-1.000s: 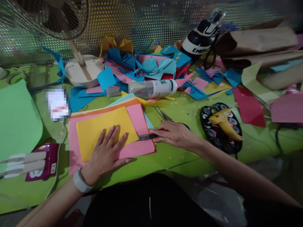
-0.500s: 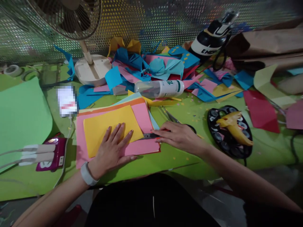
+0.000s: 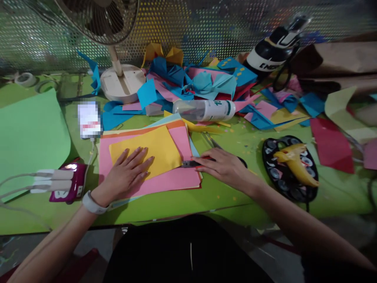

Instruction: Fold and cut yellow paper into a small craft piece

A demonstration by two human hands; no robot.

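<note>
left hand [image 3: 125, 173] flat, fingers slightly apart, on a yellow sheet [image 3: 157, 147], which lies over pink paper [image 3: 176, 180] at the desk's [image 3: 167, 204] near side, right hand [image 3: 225, 167] gripping a dark tool [image 3: 190, 163] at the sheet's right corner

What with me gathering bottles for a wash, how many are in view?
2: a clear bottle lying beyond the paper stack, and a black bottle at the back right, beside the brown paper. Paper scraps may hide others.

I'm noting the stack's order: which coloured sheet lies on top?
The yellow sheet, under the left hand. No other sheet covers it; it overlaps the pink sheet, and the orange sheet shows only as a strip behind.
</note>
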